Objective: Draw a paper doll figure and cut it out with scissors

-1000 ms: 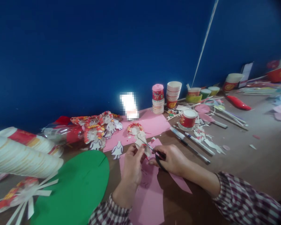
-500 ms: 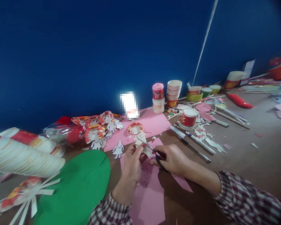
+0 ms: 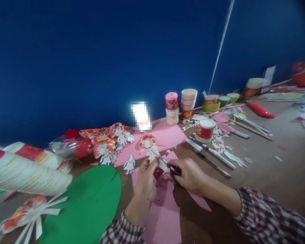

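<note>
My left hand [image 3: 145, 179] pinches a small piece of white and red paper [image 3: 163, 164] between thumb and fingers. My right hand [image 3: 188, 173] is closed round the black handles of a pair of scissors [image 3: 176, 178]. The metal blades point left and lie across the paper at my left fingertips. Beneath both hands lies a pink paper sheet [image 3: 165, 217]. A paper ring with a red and yellow edge [image 3: 147, 141] rests just beyond the blades. To the left of my left hand is a small white paper figure with a dark outline [image 3: 129, 165].
At left are a green oval sheet [image 3: 86, 203] and stacked paper cups [image 3: 27, 173]. Several decorated paper dolls [image 3: 104, 142] lie behind. Markers [image 3: 208, 157], paper scraps [image 3: 223, 145] and a red-and-white cup [image 3: 205, 130] are at right. A blue wall [image 3: 104, 61] closes the back.
The whole view has shifted slightly. The paper in my left hand has turned a little, showing more dark red below the blades. Both hands keep the same hold.
</note>
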Demonstrator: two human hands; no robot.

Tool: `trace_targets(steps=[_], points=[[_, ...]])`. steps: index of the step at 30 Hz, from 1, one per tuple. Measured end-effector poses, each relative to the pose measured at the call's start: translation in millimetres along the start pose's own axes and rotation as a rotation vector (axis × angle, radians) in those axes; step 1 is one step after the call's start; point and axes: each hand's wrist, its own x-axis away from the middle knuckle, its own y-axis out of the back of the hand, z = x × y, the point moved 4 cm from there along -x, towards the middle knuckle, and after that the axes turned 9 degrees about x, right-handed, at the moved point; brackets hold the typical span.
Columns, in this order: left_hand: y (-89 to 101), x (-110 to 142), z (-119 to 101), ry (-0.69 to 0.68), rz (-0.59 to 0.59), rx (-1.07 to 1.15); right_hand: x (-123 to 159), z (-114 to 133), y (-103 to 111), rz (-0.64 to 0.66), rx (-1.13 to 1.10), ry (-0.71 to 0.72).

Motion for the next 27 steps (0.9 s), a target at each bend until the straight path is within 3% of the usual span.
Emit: trace_targets(steps=[19, 27], points=[[-6.6, 5.4, 0.8, 0.059, 0.050, 0.009, 1.5, 0.1, -2.8, -0.010, -0.019, -0.019], [3.9, -3.1, -11.4, -0.002, 0.013, -0.082, 2.2, -0.3, 0.1, -0.030, 0.038, -0.008]])
